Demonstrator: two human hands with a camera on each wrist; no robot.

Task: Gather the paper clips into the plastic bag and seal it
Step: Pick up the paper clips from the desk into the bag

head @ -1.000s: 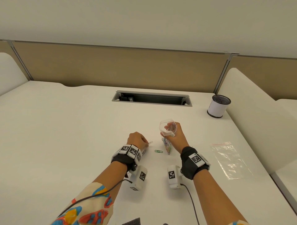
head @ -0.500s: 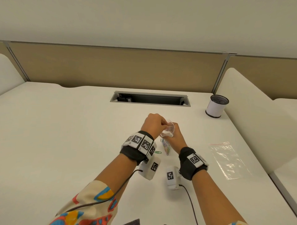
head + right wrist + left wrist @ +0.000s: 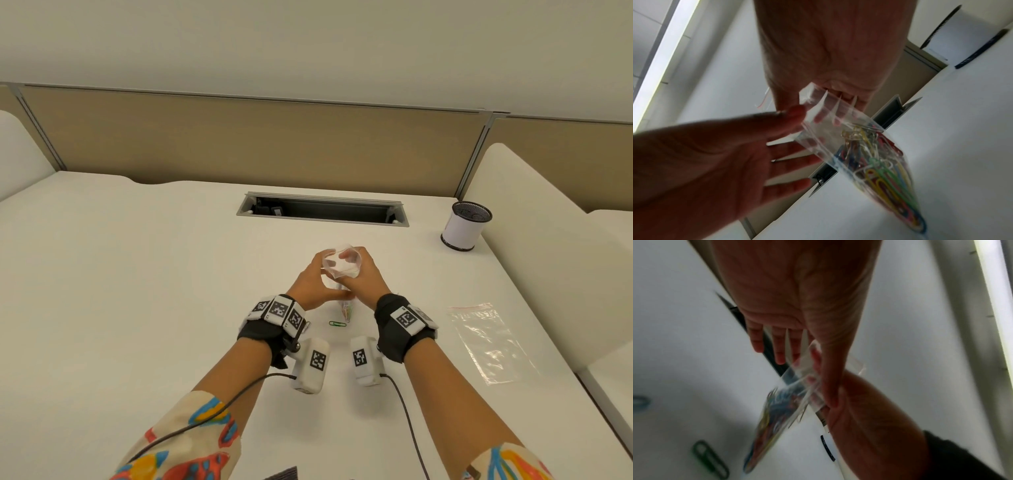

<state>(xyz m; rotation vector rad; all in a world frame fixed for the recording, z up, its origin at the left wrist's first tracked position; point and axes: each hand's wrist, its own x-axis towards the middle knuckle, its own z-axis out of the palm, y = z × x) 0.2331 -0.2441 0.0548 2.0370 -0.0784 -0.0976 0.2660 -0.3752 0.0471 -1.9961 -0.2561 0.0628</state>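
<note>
A small clear plastic bag (image 3: 342,265) stands upright over the white table (image 3: 137,291), its mouth open. Several coloured paper clips (image 3: 879,170) fill its lower end (image 3: 347,310). My right hand (image 3: 359,270) grips the bag's upper part from the right, fingers curled round it (image 3: 838,104). My left hand (image 3: 320,270) is at the bag's left side. Its thumb (image 3: 793,112) and forefinger hold the rim, the other fingers straight (image 3: 779,350). One green paper clip (image 3: 337,323) lies on the table just below the bag (image 3: 709,457). A blurred bluish clip (image 3: 639,402) lies further left.
A second, empty zip bag (image 3: 489,342) lies flat at the right. A white mesh-topped cup (image 3: 462,229) stands at the back right. A cable slot (image 3: 323,209) is sunk into the table behind the hands. The table edge runs close on the right.
My left hand rose from the table with a silvery clip, passed over the bag's mouth, and now sits lower at the bag's left side. The right hand kept holding the bag.
</note>
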